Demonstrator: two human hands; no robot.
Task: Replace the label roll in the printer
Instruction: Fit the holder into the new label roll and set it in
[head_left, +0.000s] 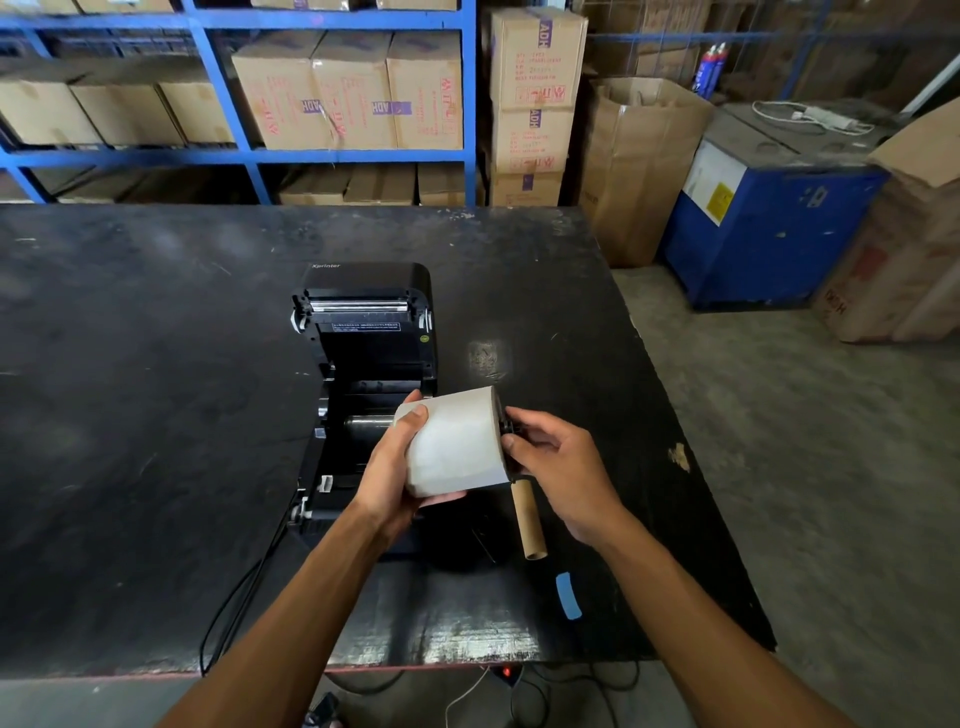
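A black label printer (363, 364) stands on the dark table (156, 364) with its lid swung up and its roll bay showing. Above the bay's right side I hold a full white label roll (457, 441) on its side. My left hand (395, 467) wraps around the roll's left end from below. The fingertips of my right hand (556, 462) pinch a black part (506, 428) at the roll's right end. An empty brown cardboard core (529, 519) lies on the table just under my right hand.
A strip of blue tape (568, 596) lies near the table's front right corner. A black cable (234, 592) runs from the printer over the front edge. Blue shelving with cartons (353, 88) stands behind the table, and a blue machine (769, 208) to the right.
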